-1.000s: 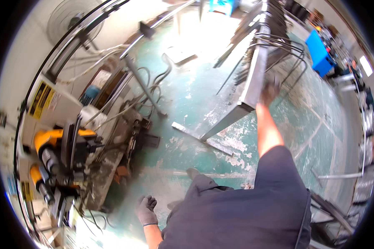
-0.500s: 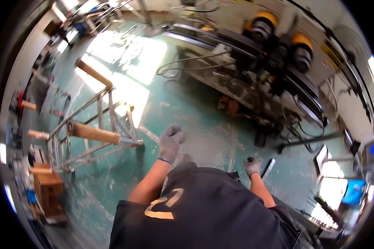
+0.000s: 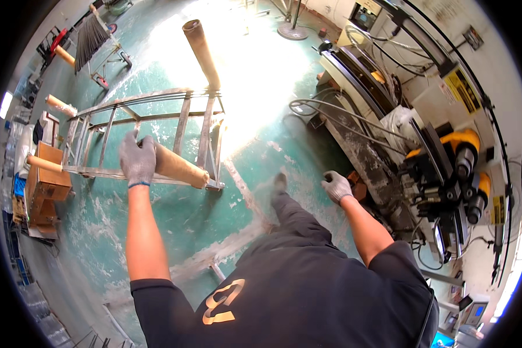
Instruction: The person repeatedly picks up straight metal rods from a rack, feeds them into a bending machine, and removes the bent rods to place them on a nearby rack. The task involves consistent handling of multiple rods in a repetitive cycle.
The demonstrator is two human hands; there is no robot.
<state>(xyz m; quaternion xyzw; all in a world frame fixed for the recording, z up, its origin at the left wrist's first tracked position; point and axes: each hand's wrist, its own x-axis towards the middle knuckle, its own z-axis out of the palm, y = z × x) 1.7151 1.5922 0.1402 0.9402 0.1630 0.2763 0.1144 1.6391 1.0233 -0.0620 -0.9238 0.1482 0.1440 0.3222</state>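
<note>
My left hand point(image 3: 138, 158), in a grey work glove, is over the near end of a brown cardboard tube point(image 3: 180, 166). Its fingers are partly bent and apart; whether it touches the tube cannot be made out, and that end is hidden behind it. The tube sits on a metal frame rack point(image 3: 182, 124), from whose far corner a second cardboard tube point(image 3: 202, 52) sticks out. To the right, my gloved right hand point(image 3: 337, 187) hangs above the green floor, fingers loosely curled and apart, holding nothing. It is nearest the base of a machine.
At right stands a long machine point(image 3: 383, 174) with yellow-and-black motor units point(image 3: 463, 148) and looping cables point(image 3: 342, 113). Cardboard boxes point(image 3: 43, 180) stand beyond the rack at left. A wheeled cart point(image 3: 95, 46) is at the far left. My foot point(image 3: 280, 182) is on the scuffed floor.
The view has swung right-to-left across the room, so the machine now lies further right. My left hand has come over the rack's cardboard tube; my right hand has moved forward.
</note>
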